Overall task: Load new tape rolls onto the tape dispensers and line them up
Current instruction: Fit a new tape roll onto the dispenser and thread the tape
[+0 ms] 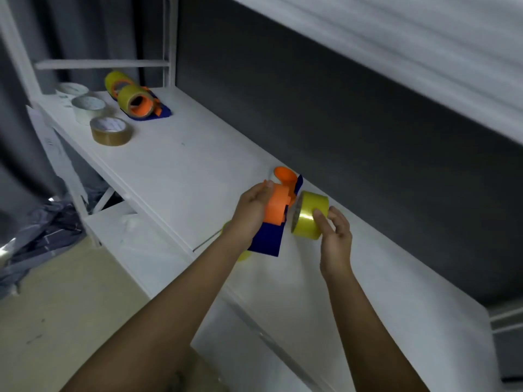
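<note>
a: where are you with it?

b: my left hand (254,206) grips the orange and blue dispenser (276,213) by its body, lifted just above the white counter (175,176). my right hand (332,233) pinches the yellow tape roll (310,215) between thumb and fingers, right beside the dispenser's side, open core facing the hub. i can't tell whether the core has touched the hub yet; the roll hides that.

a: so how do you seat it cleanly?

b: i'd say keep the dispenser steady and let only the roll travel. line the core square with the hub, then push straight along the axle, not at a slant, or the cardboard edge will likely catch. my fingers should stay on the outer band so they don't block the core.

a: anything about direction?

b: the loose end ought to feed toward the cutter, sticky side out. i can't make out the end from here, so i'd check before pressing home.

a: and afterwards?

b: two loaded dispensers (138,101) sit at the far left end of the counter, beside three spare rolls (111,131). this one probably goes in line with them.
</note>
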Demonstrator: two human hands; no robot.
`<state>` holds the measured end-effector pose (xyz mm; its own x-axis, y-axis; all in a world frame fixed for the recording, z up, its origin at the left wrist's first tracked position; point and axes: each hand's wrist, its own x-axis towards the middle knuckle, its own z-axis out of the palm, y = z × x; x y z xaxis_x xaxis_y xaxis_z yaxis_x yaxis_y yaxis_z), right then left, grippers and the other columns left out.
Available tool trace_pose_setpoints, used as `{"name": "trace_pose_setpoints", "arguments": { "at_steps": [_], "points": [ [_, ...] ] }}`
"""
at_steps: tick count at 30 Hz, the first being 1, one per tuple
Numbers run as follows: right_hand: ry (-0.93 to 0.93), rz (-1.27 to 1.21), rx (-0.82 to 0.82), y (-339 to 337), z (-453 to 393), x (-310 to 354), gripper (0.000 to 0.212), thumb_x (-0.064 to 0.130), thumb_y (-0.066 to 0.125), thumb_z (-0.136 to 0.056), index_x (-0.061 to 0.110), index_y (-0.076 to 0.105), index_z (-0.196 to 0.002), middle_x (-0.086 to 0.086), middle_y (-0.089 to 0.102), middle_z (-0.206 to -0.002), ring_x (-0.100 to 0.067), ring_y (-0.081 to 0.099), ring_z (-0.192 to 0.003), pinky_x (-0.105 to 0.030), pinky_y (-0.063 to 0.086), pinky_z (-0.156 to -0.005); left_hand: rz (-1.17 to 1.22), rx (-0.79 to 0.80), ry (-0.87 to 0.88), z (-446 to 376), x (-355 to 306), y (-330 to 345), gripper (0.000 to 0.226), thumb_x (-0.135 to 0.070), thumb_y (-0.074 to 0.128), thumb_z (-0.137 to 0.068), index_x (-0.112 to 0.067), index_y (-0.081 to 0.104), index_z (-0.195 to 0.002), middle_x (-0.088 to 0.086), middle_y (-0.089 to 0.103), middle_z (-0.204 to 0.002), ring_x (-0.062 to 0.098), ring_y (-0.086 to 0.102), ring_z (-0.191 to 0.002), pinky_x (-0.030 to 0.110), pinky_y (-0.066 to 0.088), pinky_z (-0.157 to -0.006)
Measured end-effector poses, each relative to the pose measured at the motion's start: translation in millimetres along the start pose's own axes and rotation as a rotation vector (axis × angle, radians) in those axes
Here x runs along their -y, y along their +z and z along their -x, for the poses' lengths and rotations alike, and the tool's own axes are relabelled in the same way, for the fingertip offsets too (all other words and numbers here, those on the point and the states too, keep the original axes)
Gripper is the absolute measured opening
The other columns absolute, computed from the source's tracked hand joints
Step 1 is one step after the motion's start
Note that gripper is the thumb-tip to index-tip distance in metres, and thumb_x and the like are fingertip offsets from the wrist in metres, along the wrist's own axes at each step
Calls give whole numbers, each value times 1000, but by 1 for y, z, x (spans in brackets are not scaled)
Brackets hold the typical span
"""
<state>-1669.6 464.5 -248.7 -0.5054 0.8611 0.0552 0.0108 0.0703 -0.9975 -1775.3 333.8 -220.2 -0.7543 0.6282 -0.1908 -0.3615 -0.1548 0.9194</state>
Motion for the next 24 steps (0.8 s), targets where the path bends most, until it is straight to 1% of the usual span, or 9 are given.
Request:
{"name": "trace_pose_setpoints", "arguments": {
  "at_steps": [2,4,6,9,13,18,20,22,24],
  "points": [
    [52,-203,146,-5,17,15,25,29,67,-82,24,66,-106,-1,53,-135,-14,53,-119,-31,43,-100,11,-8,11,14,2,2,31,-49,49,-91,-47,69,-68,0,69,-88,28,66,-92,52,52,-89],
    [71,-317,259,-9,31,25,44,33,64,-79,16,60,-120,-7,59,-127,-19,57,-114,-35,47,-98,8,13,34,29,3,2,23,-49,49,-91,-43,67,-78,-1,68,-95,26,65,-96,48,52,-91],
    [72,-352,312,-10,44,31,42,33,61,-80,15,60,-117,-9,62,-118,-22,58,-109,-42,44,-99,-26,42,72,43,5,1,22,-49,48,-92,-45,65,-79,-9,69,-91,18,66,-91,38,56,-82],
    [86,-394,339,-9,62,34,32,32,60,-82,18,61,-111,-6,65,-113,-24,57,-109,-48,41,-103,-82,67,138,62,1,0,19,-50,43,-93,-47,59,-83,-16,65,-90,6,63,-85,23,52,-69],
    [70,-440,340,-1,83,38,33,36,61,-81,24,60,-112,-4,65,-115,-24,60,-109,-48,45,-98,-136,110,190,77,-7,-4,14,-50,40,-94,-51,53,-90,-17,60,-98,7,60,-94,29,51,-83],
    [66,-409,229,20,105,47,64,47,71,-72,29,42,-126,-2,59,-115,-22,61,-103,-50,50,-89,-198,168,198,87,-14,-17,18,-52,34,-95,-54,52,-92,-22,58,-101,0,58,-97,22,46,-82],
    [24,-341,222,29,112,49,57,48,62,-75,37,41,-126,0,56,-117,-21,60,-104,-48,52,-86,-222,176,175,90,-19,-25,24,-58,29,-93,-52,50,-102,-20,57,-105,0,57,-98,20,45,-79],
    [-55,-211,242,38,120,51,45,52,51,-79,47,41,-123,5,53,-122,-15,59,-105,-38,55,-80,-239,160,156,92,-23,-34,35,-63,25,-91,-49,47,-113,-18,57,-107,0,57,-97,18,45,-77],
    [-103,-85,223,48,129,50,42,56,42,-83,54,35,-125,5,45,-132,-12,55,-112,-35,54,-85,-255,145,137,94,-29,-40,31,-63,22,-91,-51,49,-99,-20,58,-97,-3,58,-88,15,44,-68]
  ]
}}
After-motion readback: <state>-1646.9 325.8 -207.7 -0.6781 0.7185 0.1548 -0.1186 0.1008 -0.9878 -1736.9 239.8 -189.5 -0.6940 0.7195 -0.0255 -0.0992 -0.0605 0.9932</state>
